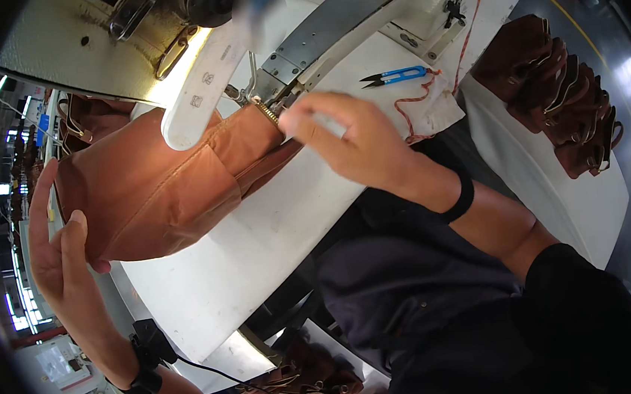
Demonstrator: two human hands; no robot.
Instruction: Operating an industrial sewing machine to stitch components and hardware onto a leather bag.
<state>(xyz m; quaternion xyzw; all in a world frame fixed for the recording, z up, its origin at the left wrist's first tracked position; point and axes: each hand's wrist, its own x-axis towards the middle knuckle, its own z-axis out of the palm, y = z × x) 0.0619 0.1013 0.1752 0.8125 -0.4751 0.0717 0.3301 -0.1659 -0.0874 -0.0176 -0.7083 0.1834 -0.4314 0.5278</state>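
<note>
A brown leather bag piece (172,187) lies slantwise across the white table, its right end by the sewing machine's needle area (255,90). A brass-toothed zipper (269,112) shows at that end. My left hand (61,253) grips the bag's left end, with the thumb in front, one finger stretched up along the edge and others partly hidden behind. At the zipper end, my right hand (360,144) has thumb and forefinger closed on the bag's edge; the fingertips are slightly blurred. A pale machine lever or guard (198,95) hides part of the bag's top.
Blue-handled thread snips (395,77) lie on the white table (259,239), beside an orange cord (413,106). Several dark brown bags (547,94) are stacked on the right. More brown pieces (309,378) sit below the table. The machine's lit head (92,44) overhangs the upper left.
</note>
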